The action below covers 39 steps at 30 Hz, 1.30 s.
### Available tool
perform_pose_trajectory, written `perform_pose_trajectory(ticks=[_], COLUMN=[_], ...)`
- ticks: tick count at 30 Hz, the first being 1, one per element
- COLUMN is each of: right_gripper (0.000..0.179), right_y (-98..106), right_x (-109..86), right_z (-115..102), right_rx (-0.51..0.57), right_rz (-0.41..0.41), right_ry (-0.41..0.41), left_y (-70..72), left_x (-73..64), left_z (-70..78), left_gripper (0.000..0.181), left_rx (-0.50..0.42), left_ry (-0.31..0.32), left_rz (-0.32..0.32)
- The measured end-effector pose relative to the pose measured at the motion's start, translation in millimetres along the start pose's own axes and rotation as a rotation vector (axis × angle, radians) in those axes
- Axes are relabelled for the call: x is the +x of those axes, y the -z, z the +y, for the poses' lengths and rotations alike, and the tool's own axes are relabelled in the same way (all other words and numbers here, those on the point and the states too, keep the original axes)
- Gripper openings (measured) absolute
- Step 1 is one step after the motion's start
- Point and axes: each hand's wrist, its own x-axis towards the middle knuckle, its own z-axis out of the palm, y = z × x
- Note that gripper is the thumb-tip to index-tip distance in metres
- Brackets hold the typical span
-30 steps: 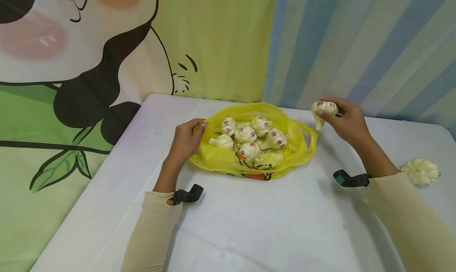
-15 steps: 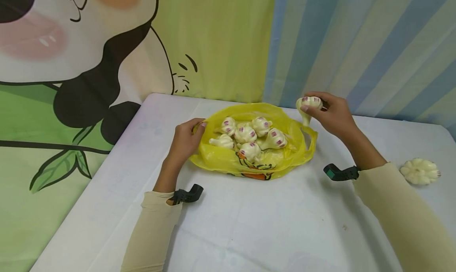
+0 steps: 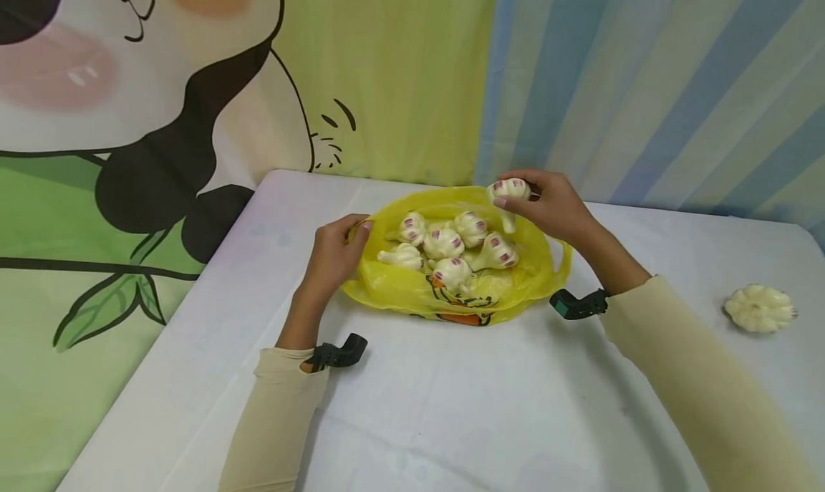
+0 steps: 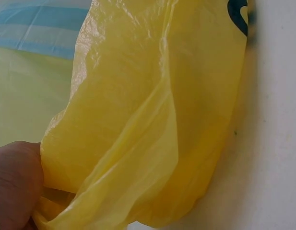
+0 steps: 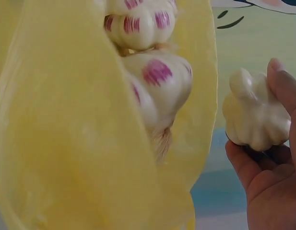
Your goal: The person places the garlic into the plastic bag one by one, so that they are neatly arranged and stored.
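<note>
A yellow plastic bag [image 3: 387,291] lies open on the table with several garlic bulbs [image 3: 443,243] inside, white with purple marks. My left hand [image 3: 336,252] pinches the bag's left rim between thumb and fingers; the left wrist view shows the thumb against the folded yellow plastic [image 4: 124,120]. Over the bag's far right edge, my right hand [image 3: 556,204] holds one garlic bulb [image 3: 509,191], its stem pointing down. In the right wrist view that held bulb [image 5: 255,112] sits between thumb and fingers, apart from the bag wall [image 5: 66,124].
Another garlic bulb [image 3: 760,309] lies on the white-covered table [image 3: 451,406] at the far right. Behind the table hangs a printed cloth [image 3: 399,84] with a panda figure and blue stripes. A black band with a camera [image 3: 580,304] sits on each wrist.
My right hand has carried the garlic bulb leftward, from right of the bag to over its far right rim. The left hand stays on the bag's rim.
</note>
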Motion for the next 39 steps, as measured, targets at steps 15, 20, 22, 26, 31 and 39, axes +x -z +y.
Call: perform_pose_trajectory(ticks=[15, 20, 22, 26, 31, 39], right_gripper=[0.047, 0.047, 0.047, 0.047, 0.047, 0.041], right_y=[-33, -37, -40, -48, -57, -68], right_x=[22.9, 30.9, 33.6, 37.0, 37.9, 37.8], right_z=[-18, -26, -28, -28, -26, -11], right_rx=[-0.010, -0.008, 0.000, -0.001, -0.006, -0.067], right_rz=[-0.245, -0.260, -0.260, -0.271, -0.283, -0.356], right_ry=[0.029, 0.023, 0.026, 0.031, 0.003, -0.020], left_y=[1.8, 1.2, 1.0, 0.8, 0.4, 1.1], left_x=[0.4, 0.7, 0.5, 0.6, 1.2, 0.7], left_z=[1.4, 1.9, 2.0, 1.8, 1.2, 1.6], left_gripper=[0.033, 0.033, 0.034, 0.034, 0.032, 0.032], left_rx=[-0.009, -0.005, -0.005, -0.011, -0.023, -0.035], left_ry=[0.005, 0.015, 0.019, 0.013, -0.004, -0.010], left_rz=[0.003, 0.000, -0.002, 0.003, 0.012, 0.011])
